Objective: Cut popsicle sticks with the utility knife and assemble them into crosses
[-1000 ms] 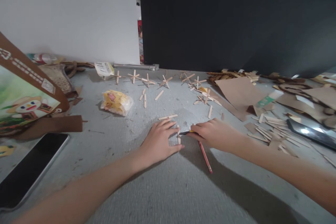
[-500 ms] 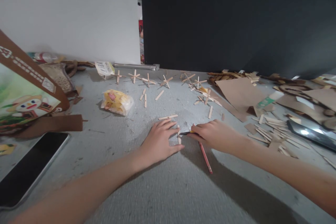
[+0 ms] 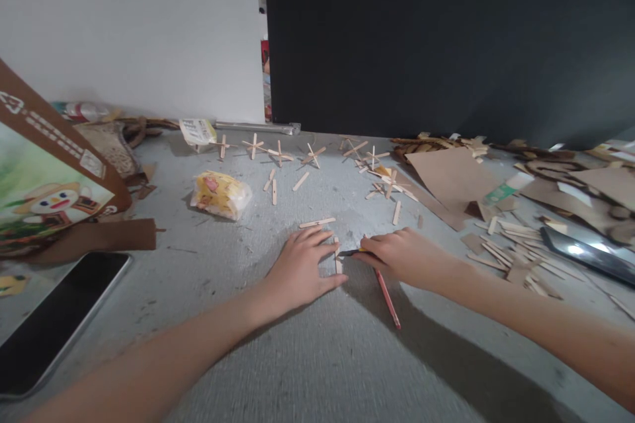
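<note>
Grey and speckled, the bench (image 3: 278,357) bore a small flat stick of pale wood (image 3: 338,266) between our two hands, its length running away from us. Our left hand (image 3: 300,268) lay low beside it, thumb and fingers spread wide, with the stick in the gap between the thumb and the forefinger, whose tip reached its edge. Our right hand (image 3: 394,252) was closed around a slim yellow-bodied cutter with a narrow dark blade (image 3: 349,252), the blade's tip at the stick's side. Beneath that hand a thin red pencil (image 3: 387,299) slanted toward us. Just beyond our left fingers lay another pale wooden stick (image 3: 317,221), set crosswise. Farther back we saw a row of crossed pale wooden sticks (image 3: 279,154), with a yellow-printed clear plastic packet (image 3: 221,195) nearer on the left. A black phone with a silver edge (image 3: 59,324) lay at far left, and a loose pile of wooden sticks (image 3: 520,231) was strewn at right, near a brown cardboard sheet (image 3: 449,175).
</note>
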Action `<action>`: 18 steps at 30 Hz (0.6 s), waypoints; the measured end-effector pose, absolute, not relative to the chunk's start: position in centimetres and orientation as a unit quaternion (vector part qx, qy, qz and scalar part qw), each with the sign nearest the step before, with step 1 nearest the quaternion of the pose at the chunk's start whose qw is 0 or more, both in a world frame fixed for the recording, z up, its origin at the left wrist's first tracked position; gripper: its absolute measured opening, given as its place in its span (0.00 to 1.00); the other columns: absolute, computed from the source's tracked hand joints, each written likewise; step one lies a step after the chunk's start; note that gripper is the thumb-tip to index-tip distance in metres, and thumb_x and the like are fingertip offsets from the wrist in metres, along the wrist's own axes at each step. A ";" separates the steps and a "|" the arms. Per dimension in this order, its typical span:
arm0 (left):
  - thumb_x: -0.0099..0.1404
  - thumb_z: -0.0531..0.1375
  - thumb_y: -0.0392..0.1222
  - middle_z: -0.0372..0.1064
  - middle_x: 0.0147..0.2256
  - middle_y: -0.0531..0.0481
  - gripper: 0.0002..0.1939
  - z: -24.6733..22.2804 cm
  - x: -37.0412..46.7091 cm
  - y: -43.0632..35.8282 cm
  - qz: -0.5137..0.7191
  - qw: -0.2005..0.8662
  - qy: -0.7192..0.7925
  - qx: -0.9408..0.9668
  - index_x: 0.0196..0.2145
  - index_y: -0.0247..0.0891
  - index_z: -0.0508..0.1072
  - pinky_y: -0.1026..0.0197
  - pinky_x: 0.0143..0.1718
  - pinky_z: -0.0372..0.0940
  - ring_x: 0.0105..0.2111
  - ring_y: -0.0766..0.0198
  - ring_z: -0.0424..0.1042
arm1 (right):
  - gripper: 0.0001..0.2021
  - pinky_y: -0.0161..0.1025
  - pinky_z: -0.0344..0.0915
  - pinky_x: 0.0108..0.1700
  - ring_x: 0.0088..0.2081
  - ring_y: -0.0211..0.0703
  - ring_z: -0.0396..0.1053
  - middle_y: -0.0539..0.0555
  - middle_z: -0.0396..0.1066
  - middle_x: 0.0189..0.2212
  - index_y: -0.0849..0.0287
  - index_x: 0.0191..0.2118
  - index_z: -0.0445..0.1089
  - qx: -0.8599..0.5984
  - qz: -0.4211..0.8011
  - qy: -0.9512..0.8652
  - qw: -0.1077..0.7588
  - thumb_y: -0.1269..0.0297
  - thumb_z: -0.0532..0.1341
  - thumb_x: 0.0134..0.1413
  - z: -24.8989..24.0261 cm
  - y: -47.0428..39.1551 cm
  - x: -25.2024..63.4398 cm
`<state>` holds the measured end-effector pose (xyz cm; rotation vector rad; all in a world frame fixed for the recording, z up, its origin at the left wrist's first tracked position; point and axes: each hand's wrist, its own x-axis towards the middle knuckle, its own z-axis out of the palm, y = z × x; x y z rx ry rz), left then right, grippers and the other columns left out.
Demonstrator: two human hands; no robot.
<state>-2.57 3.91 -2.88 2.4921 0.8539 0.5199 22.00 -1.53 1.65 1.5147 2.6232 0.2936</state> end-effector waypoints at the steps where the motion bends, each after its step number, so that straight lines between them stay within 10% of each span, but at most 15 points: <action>1: 0.65 0.70 0.57 0.68 0.67 0.41 0.30 -2.9 -2.6 3.9 0.189 0.226 0.309 0.904 0.60 0.42 0.77 0.37 0.70 0.57 0.70 0.42 0.60 | 0.18 0.39 0.44 0.26 0.22 0.39 0.72 0.51 0.78 0.26 0.58 0.35 0.72 0.499 0.096 0.860 0.053 0.56 0.55 0.77 1.7 -1.5 22.0; 18: 0.65 0.69 0.59 0.67 0.67 0.41 0.30 -2.6 -2.6 3.9 0.176 0.223 0.309 0.908 0.61 0.43 0.77 0.37 0.69 0.57 0.70 0.42 0.60 | 0.08 0.39 0.41 0.26 0.23 0.42 0.72 0.54 0.75 0.22 0.63 0.47 0.74 0.457 0.105 0.871 0.150 0.64 0.60 0.73 3.4 -1.8 21.5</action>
